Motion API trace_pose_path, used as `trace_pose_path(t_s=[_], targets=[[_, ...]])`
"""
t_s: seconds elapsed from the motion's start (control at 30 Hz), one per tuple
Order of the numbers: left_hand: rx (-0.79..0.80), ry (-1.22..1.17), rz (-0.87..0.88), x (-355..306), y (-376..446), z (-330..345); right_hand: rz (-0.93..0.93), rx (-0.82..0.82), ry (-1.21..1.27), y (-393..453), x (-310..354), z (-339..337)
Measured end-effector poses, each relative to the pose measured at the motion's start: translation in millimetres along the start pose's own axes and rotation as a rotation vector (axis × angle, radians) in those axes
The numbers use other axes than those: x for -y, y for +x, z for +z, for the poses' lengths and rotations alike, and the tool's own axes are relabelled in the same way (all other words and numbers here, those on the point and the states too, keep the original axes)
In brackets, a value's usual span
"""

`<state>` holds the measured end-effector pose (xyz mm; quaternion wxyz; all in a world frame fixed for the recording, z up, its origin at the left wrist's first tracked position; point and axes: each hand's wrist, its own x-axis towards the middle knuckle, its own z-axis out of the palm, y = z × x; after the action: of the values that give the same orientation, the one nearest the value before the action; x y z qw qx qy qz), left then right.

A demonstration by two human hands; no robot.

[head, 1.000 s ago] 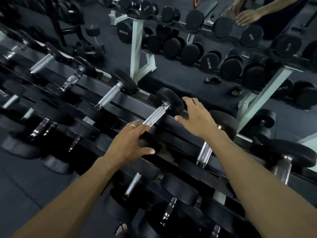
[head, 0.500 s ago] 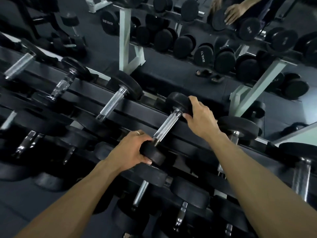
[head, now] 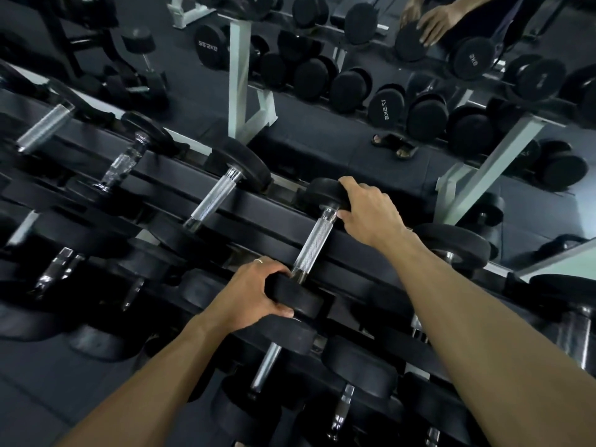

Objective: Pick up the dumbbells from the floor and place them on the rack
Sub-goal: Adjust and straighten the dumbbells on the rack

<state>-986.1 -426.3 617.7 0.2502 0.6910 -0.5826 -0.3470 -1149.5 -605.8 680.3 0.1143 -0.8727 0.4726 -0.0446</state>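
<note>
Head view: the left hand gripped the near head of 1 dumbbell at lower centre of the frame, fingers curled over the top of the black disc and thumb under its edge. The right hand gripped the far head right of centre, fingers wrapped over the rubber and the thumb beside the end of the knurled handle. The dumbbell lay across the top tier of the rack, its handle running from lower centre up toward the right, with both heads on or very close to the rails; whether its full weight was resting there could not be told.

More dumbbells sat along the same tier toward the upper left, and others filled the lower tier along the bottom edge. Across the top of the frame a mirror showed the rack's far side and 2 reflected hands at upper right.

The step in hand looked like the placing itself: seating this dumbbell in its slot. The next move would call for checking that both heads sit squarely on the rails, then letting go with both hands without the weight rolling, and turning back to the floor for any still lying there, none of which showed here.
</note>
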Motion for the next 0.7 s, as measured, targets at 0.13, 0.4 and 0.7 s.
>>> trace_pose_path(t_s=[0.13, 0.4, 0.7], targets=[[0.026, -0.008, -0.014, 2, 1, -4, 0.007, 0.0, -0.005, 0, 0, -1], [0.019, 0.084, -0.035, -12, -7, -11, 0.025, 0.044, 0.011, -4, 0, -11], [-0.104, 0.041, -0.031, -6, -21, -50, -0.109, -0.013, 0.033, -1, 52, -19]])
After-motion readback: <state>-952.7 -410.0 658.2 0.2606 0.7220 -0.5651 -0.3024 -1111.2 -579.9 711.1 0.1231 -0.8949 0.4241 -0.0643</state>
